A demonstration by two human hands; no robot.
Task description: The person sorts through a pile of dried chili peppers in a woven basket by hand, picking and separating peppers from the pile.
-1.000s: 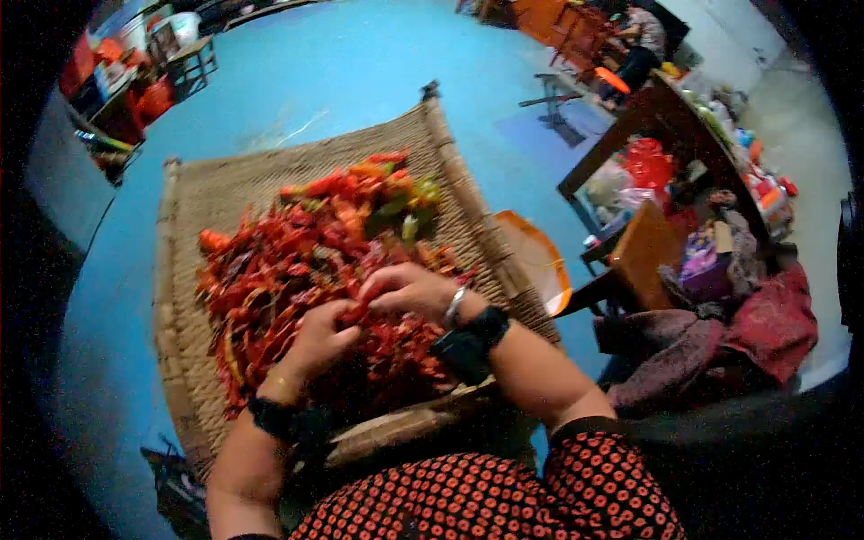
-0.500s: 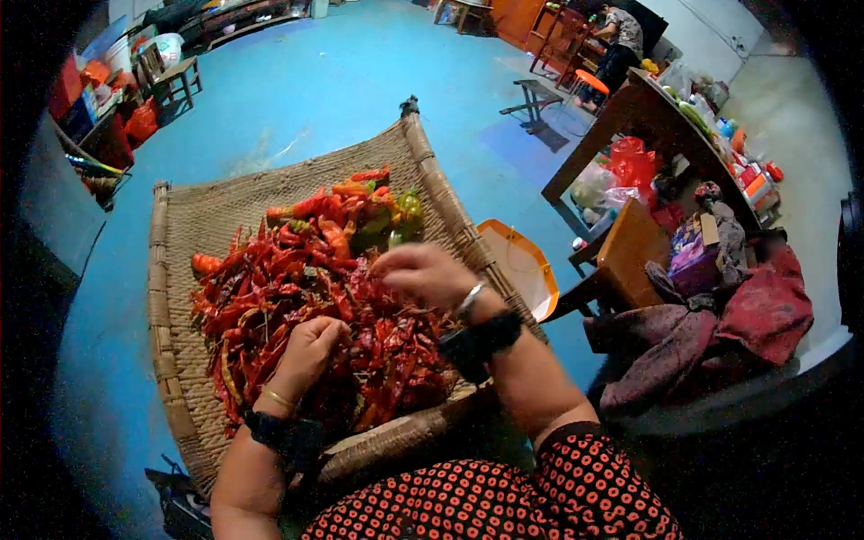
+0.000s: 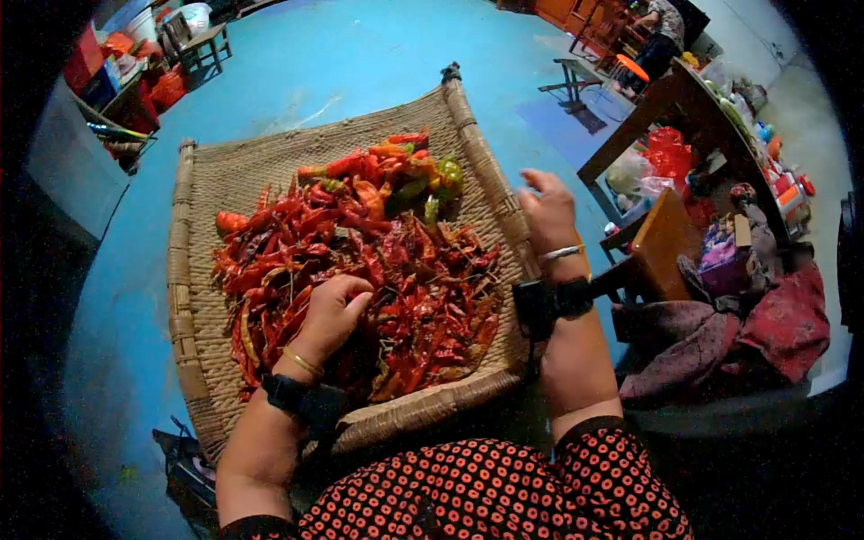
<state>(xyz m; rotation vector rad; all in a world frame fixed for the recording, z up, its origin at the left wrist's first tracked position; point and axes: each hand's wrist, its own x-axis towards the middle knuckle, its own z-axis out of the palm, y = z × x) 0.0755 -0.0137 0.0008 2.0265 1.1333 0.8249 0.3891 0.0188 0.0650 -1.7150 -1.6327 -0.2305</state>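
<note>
A heap of dried red chili peppers [image 3: 423,310] covers much of a woven tray [image 3: 202,324] with a thick rim. Fresher orange and red chilies [image 3: 369,166] lie at its far side, beside several green ones [image 3: 447,178]. My left hand [image 3: 333,319] rests low over the heap with its fingers curled closed; what they hold, if anything, is hidden. Out past the tray's right rim is my right hand [image 3: 549,216], raised, fingers partly bent and apart, with nothing visible in them.
To the right stand a wooden table [image 3: 720,117] with bags and bottles, and a chair [image 3: 666,243] with cloths over it. A low folding stool [image 3: 571,81] is farther off. Another person [image 3: 661,31] bends at the back right. Buckets and bags fill the far left corner.
My right hand has moved from above the chilies to beyond the tray's right rim. My left hand stays over the heap. The whole view has shifted slightly.
</note>
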